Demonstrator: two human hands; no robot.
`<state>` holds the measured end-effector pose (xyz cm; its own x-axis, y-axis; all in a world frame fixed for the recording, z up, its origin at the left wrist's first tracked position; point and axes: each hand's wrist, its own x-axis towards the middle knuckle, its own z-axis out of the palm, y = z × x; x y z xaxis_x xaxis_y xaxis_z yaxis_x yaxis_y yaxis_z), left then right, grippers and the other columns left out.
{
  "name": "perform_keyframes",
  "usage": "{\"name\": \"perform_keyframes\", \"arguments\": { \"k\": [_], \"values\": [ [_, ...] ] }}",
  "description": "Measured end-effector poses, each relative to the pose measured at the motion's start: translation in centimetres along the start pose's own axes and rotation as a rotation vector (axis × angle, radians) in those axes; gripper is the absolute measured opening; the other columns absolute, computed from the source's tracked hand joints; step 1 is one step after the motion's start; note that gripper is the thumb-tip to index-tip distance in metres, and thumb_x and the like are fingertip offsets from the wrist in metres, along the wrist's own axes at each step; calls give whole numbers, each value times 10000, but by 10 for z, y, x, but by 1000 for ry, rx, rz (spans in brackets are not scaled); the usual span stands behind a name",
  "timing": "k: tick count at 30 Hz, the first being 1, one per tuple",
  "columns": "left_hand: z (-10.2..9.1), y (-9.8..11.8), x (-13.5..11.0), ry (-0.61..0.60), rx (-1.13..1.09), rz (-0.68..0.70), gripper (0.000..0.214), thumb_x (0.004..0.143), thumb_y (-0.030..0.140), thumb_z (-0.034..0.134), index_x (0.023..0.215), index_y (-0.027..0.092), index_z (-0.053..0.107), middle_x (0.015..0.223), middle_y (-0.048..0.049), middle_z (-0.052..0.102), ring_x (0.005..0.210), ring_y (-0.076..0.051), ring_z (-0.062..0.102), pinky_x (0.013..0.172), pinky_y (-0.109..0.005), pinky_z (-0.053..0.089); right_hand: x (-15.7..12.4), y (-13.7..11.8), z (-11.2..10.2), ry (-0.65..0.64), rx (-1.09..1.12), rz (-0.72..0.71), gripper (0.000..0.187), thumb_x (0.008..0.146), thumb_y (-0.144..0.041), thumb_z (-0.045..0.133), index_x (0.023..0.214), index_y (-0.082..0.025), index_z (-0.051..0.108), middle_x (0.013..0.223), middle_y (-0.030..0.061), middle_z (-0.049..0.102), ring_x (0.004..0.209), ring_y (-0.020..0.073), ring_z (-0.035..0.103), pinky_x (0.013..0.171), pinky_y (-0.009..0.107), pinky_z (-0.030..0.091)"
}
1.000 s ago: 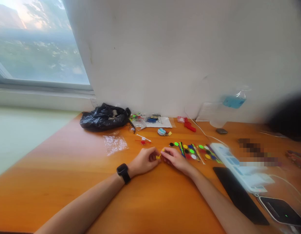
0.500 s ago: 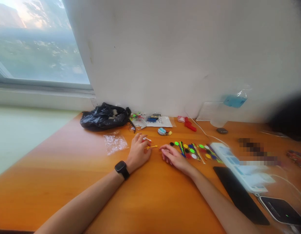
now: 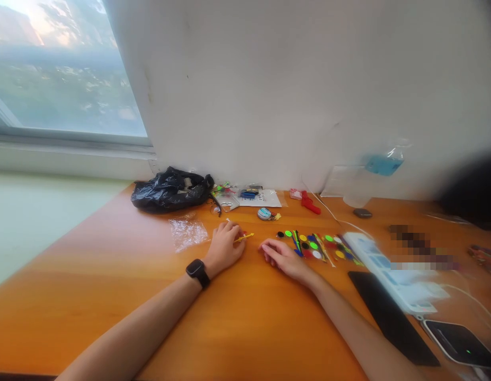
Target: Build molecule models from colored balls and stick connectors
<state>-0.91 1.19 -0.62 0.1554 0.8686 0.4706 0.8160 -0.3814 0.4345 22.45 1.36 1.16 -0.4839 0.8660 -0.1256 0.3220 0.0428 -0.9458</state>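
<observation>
My left hand (image 3: 224, 247), with a black watch on the wrist, is closed over the table. From its fingertips sticks out a thin yellow arrow-shaped piece (image 3: 245, 236), pointing up and right. The tip of a small white piece (image 3: 228, 219) shows just beyond the fingers; the rest is hidden. Lying loosely curled on the table, my right hand (image 3: 282, 258) has its fingertips drawn together, and nothing shows in them. Several coloured round discs (image 3: 304, 246) and thin coloured sticks (image 3: 296, 241) lie just beyond my right hand.
A black plastic bag (image 3: 169, 191) lies at the back left, with a clear plastic wrapper (image 3: 186, 233) in front. A small round tin (image 3: 264, 213) and a red item (image 3: 309, 202) are farther back. On the right are a white power strip (image 3: 372, 260) and a dark flat pad (image 3: 392, 312).
My left hand has shifted slightly left and drawn together. The yellow piece has tilted upward with it, and the white piece is now mostly covered. My right hand has barely moved.
</observation>
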Motion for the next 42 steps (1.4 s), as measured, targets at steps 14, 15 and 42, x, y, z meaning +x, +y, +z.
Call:
{"name": "perform_keyframes", "arguments": {
  "k": [14, 15, 42],
  "values": [
    [-2, 3, 0, -45, -68, 100, 222, 890, 124, 588, 1080, 236, 612, 1055, -51, 693, 1010, -251, 628, 869, -388, 436, -8, -10, 4, 79, -252, -217, 340, 1000, -499, 549, 865, -205, 654, 833, 25, 655, 782, 193, 570, 718, 305, 432],
    [-2, 3, -1, -45, -72, 97, 225, 890, 128, 591, 1085, 237, 612, 1062, -49, 695, 1009, -249, 631, 874, -390, 433, -8, -12, 1, 112, -264, -230, 339, 998, -497, 550, 864, -206, 660, 835, 29, 664, 782, 197, 577, 713, 307, 434],
    [-12, 14, -1, 76, -145, 149, 212, 870, 197, 639, 1077, 238, 636, 1067, -77, 702, 1091, -273, 587, 1003, -441, 479, -10, 4, -87, 411, -965, 155, 135, 871, -329, 654, 897, -233, 746, 757, 33, 699, 670, 181, 594, 566, 284, 264]
  ]
}}
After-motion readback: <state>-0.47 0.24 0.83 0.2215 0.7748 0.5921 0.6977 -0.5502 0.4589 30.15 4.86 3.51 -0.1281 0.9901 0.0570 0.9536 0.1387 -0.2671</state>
